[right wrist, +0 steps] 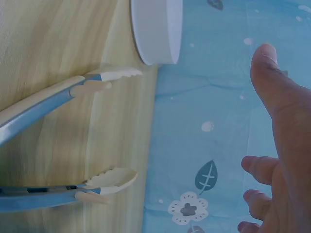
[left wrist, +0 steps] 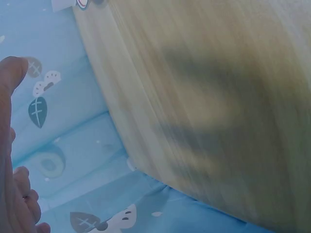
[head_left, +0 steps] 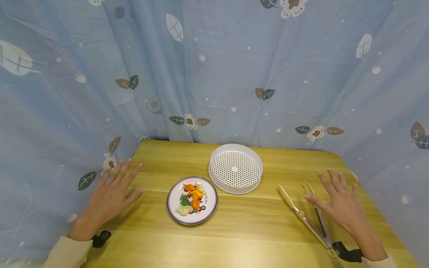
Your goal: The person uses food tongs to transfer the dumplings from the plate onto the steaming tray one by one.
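My left hand (head_left: 112, 193) hovers with fingers spread over the table's left side, holding nothing. Over the right side, my right hand (head_left: 342, 201) is also spread and holds nothing; it overlaps one arm of the tongs in the head view. Those tongs (head_left: 303, 217) lie spread apart on the table, with cream tips and metal arms. Left of centre, a round white plate with a dark rim (head_left: 210, 209) bears several dumplings (head_left: 195, 203), orange, green and whitish. Behind it to the right stands a round white steamer tray (head_left: 258, 163) with a perforated bottom.
The wood-grain table (head_left: 234, 238) has rounded back corners. A blue curtain (head_left: 221, 70) printed with leaves and flowers hangs close around its back and sides. A dark strap-on device (head_left: 101, 239) sits at the left wrist, another (head_left: 346, 253) at the right.
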A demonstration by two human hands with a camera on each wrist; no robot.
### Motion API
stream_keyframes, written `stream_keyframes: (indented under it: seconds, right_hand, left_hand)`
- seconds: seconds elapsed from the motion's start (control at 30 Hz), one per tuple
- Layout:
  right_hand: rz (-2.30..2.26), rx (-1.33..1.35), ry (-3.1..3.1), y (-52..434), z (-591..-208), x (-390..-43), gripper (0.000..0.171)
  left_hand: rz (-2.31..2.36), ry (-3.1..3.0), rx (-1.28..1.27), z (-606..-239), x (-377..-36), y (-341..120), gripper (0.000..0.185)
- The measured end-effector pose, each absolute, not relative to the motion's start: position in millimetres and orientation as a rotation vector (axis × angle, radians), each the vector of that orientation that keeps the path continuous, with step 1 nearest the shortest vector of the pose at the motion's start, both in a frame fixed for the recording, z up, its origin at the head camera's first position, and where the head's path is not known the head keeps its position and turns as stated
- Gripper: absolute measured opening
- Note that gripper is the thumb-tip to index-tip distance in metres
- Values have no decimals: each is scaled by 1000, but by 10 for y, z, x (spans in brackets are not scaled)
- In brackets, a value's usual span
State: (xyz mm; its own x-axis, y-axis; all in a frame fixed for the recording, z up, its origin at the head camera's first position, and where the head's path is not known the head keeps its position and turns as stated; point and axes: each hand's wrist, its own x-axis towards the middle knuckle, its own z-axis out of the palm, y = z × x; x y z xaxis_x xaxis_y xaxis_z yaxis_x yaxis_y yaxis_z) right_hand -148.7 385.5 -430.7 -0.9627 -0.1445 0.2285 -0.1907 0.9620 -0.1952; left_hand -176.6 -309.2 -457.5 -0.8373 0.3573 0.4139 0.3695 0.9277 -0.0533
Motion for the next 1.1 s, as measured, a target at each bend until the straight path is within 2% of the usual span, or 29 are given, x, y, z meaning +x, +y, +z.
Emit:
stream_keyframes:
  seconds: [0.2,0.47,0.57,0.8,1.1]
  right_hand:
    - [315,218,-2984,3760,-4307,-1493,89]
    - [500,140,-2937,3681,-4493,-1430,52]
    - [534,145,-2921,3678,-4573,-1408,46]
    - [564,73,-3012,3723,-4701,-1374,74]
    - [590,22,-3092,3767,-4857,-1323,96]
  left_hand:
    - [-103,-2767,-501,-4595,-1733,-3033,87]
    - [-385,-2771,-576,-4799,-1676,-2897,65]
    - [-499,-2775,-559,-4868,-1624,-2827,58]
    - [-769,-2822,-445,-4960,-1580,-2684,55]
    - [-1236,-2736,-392,-5058,-1581,-2500,50]
